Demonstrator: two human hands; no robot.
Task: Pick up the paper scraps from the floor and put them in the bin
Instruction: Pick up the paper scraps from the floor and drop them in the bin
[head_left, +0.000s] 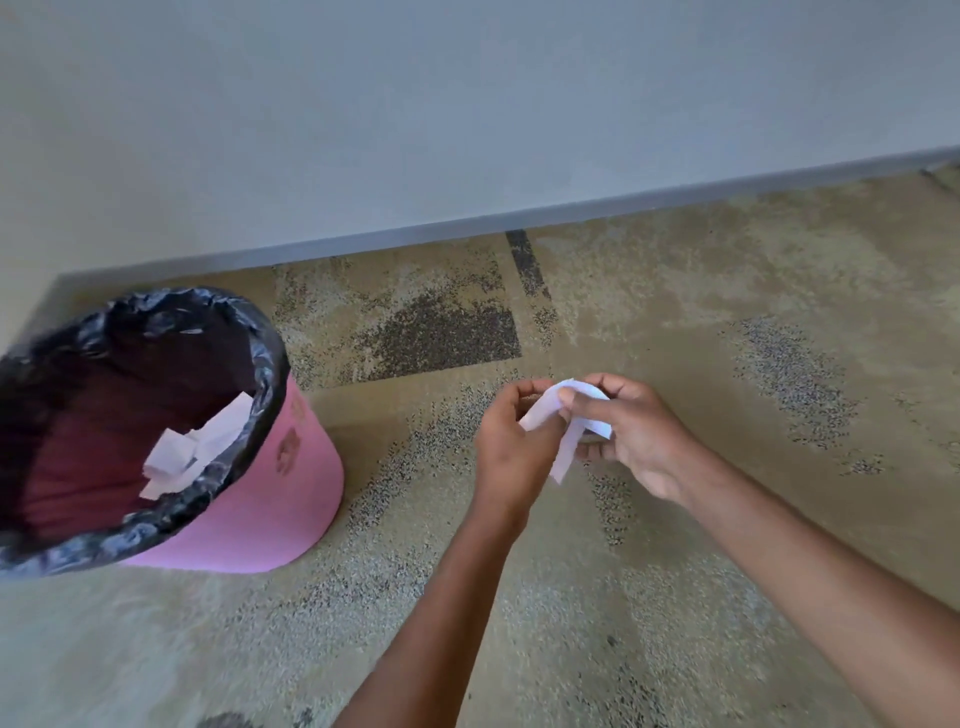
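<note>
Now left hand (511, 452) and right hand (641, 441) pinch crumpled white paper scraps (567, 441), perhaps several; black-lined pink plastic bin (291, 499) at 9 o'clock, nearer the left hand.

And there's the bin (291, 493) on the floor (727, 291) at the left, the wall (467, 104) behind it, paper scraps (189, 452) lying inside against its right side, and off to its right the left hand (511, 452) and right hand (644, 436) meet above the floor, fingers (576, 397) pinching a loose scrap (566, 452) between them.
</note>
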